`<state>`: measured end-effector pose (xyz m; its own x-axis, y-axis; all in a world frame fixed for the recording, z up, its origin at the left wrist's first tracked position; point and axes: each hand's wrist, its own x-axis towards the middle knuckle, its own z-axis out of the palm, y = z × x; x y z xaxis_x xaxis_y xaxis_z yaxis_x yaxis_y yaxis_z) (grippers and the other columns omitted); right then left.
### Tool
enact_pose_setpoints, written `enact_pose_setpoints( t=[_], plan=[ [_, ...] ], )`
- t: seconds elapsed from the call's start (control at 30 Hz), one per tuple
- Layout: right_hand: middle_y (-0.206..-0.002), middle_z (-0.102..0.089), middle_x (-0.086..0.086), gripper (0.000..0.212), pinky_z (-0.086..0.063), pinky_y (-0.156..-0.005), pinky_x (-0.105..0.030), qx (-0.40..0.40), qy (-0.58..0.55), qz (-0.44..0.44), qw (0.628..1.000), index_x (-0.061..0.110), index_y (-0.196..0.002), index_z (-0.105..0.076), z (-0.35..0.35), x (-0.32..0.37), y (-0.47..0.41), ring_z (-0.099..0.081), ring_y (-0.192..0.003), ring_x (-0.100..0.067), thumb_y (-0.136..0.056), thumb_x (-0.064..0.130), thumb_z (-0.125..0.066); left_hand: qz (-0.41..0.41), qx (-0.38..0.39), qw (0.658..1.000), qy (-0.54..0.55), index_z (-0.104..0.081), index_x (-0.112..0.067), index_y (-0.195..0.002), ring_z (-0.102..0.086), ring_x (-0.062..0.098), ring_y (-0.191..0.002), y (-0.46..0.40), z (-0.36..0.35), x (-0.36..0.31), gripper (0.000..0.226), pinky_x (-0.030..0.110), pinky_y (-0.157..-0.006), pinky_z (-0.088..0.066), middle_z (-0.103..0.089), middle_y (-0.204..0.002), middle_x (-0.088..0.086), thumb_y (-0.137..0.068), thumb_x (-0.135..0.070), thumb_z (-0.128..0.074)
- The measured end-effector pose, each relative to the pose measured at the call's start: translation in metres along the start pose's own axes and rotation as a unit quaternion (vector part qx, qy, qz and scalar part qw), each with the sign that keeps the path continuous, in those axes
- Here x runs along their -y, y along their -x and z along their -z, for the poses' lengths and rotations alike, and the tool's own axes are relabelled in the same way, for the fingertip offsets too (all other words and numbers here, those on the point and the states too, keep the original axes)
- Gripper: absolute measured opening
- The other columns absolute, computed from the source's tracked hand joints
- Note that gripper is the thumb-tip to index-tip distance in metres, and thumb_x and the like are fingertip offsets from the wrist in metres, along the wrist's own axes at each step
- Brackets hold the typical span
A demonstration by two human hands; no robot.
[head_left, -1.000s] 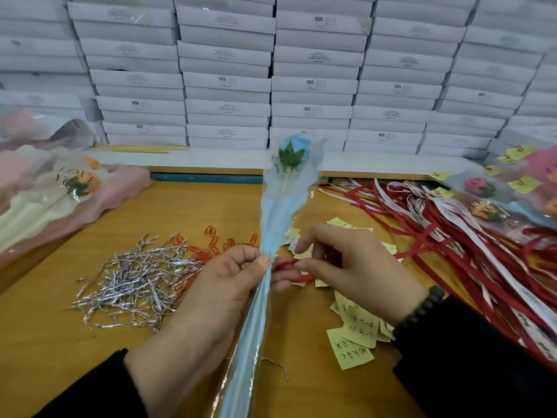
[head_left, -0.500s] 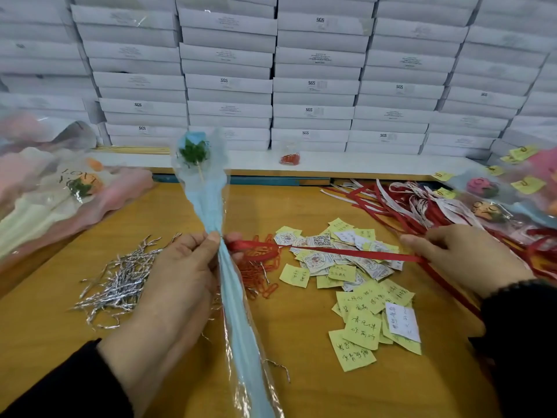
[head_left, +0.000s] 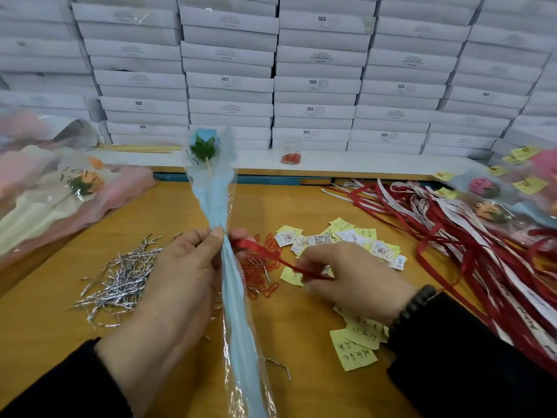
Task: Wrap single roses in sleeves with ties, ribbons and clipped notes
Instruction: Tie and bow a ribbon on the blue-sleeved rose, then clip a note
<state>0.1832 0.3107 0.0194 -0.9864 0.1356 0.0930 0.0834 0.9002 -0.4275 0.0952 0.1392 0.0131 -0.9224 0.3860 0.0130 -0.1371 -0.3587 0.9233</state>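
A blue rose (head_left: pixel 202 137) with green leaves on a thin stick stands nearly upright inside a pale blue sleeve (head_left: pixel 224 267) with a clear film edge, its head tilted slightly left; the sleeve is gathered tight at mid-height, where a red ribbon (head_left: pixel 271 256) starts and runs down to the right; silver twist ties (head_left: pixel 120 279) lie heaped on the table to the left; red paper clips (head_left: pixel 262 267) and yellow notes (head_left: pixel 355 348) lie to the right; more red and white ribbons (head_left: pixel 482 236) pile at far right

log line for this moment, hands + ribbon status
left hand: pinches light blue plastic rose sleeve at neck | right hand: holds thin red ribbon from neck | bow: not tied
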Motion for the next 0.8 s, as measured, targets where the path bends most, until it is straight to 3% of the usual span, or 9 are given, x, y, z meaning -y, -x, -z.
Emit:
enact_pose_setpoints(
  t=[0.1, 0.2, 0.3, 0.4, 0.53, 0.63, 0.8],
  plan=[
    [-0.077, -0.063, 0.011, 0.009, -0.042, -0.061, -0.008, -0.009, -0.045, -0.036, 0.998, 0.027, -0.084, -0.063, 0.003, -0.005, 0.002, -0.059, -0.074, -0.003, -0.085, 0.018, -0.064, 0.001, 0.001, 1.0, 0.01, -0.057, -0.001, -0.094, -0.064, 0.012, -0.062, -0.002, 0.003, -0.003, 0.018, 0.017, -0.043, -0.048, -0.073, -0.085, 0.008, -0.096, -0.013, -0.044],
    [-0.067, -0.069, 0.002, 0.008, -0.05, -0.061, -0.024, -0.011, -0.175, -0.065, 0.982, 0.02, -0.084, -0.063, 0.017, -0.011, 0.005, -0.061, -0.063, -0.009, -0.083, 0.014, -0.068, -0.001, -0.015, 1.0, 0.023, -0.057, -0.003, -0.09, -0.065, 0.012, -0.061, -0.006, 0.008, -0.005, 0.018, 0.017, -0.045, -0.049, -0.073, -0.081, 0.006, -0.097, -0.013, -0.044],
    [-0.06, -0.068, -0.001, 0.005, -0.044, -0.048, -0.014, -0.008, -0.235, -0.08, 0.969, 0.013, -0.08, -0.064, 0.031, -0.014, 0.011, -0.059, -0.052, -0.007, -0.084, 0.011, -0.066, 0.0, -0.025, 0.999, 0.027, -0.057, -0.001, -0.094, -0.064, 0.011, -0.056, -0.009, 0.012, -0.006, 0.019, 0.018, -0.046, -0.05, -0.072, -0.084, 0.009, -0.097, -0.013, -0.043],
    [-0.057, -0.065, 0.0, 0.013, -0.035, -0.04, -0.011, -0.019, -0.283, -0.107, 0.953, 0.012, -0.073, -0.066, 0.032, -0.013, 0.012, -0.044, -0.038, -0.004, -0.086, 0.016, -0.064, 0.006, -0.021, 1.0, -0.02, -0.059, 0.001, -0.094, -0.061, 0.012, -0.048, -0.008, 0.01, -0.003, 0.021, 0.019, -0.043, -0.048, -0.071, -0.075, 0.011, -0.097, -0.015, -0.044],
    [-0.051, -0.056, 0.001, 0.021, -0.03, -0.036, -0.011, -0.016, -0.315, -0.14, 0.939, 0.012, -0.067, -0.067, 0.02, -0.002, 0.007, -0.037, -0.036, -0.003, -0.087, 0.017, -0.062, -0.01, -0.024, 0.993, -0.116, -0.061, -0.004, -0.079, -0.05, 0.009, -0.037, -0.001, 0.004, -0.001, 0.022, 0.02, -0.04, -0.042, -0.057, -0.047, 0.001, -0.093, -0.017, -0.051],
    [-0.047, -0.052, 0.004, 0.023, -0.028, -0.036, -0.012, -0.018, -0.321, -0.143, 0.936, 0.012, -0.066, -0.068, 0.009, 0.008, 0.004, -0.034, -0.035, -0.003, -0.087, 0.019, -0.063, -0.011, 0.001, 0.992, -0.123, -0.057, -0.007, -0.067, -0.043, 0.007, -0.034, 0.006, -0.004, -0.001, 0.025, 0.027, -0.047, -0.039, -0.05, -0.041, -0.003, -0.091, -0.014, -0.054],
    [-0.049, -0.051, 0.003, 0.023, -0.027, -0.038, -0.013, -0.027, -0.361, -0.117, 0.925, 0.011, -0.066, -0.066, -0.003, 0.027, 0.004, -0.034, -0.035, -0.003, -0.087, 0.018, -0.062, 0.003, 0.065, 0.996, -0.068, -0.062, -0.006, -0.068, -0.043, 0.002, -0.036, 0.021, -0.016, 0.007, 0.015, 0.01, -0.038, -0.035, -0.055, -0.049, -0.002, -0.082, -0.012, -0.06]
  ],
)
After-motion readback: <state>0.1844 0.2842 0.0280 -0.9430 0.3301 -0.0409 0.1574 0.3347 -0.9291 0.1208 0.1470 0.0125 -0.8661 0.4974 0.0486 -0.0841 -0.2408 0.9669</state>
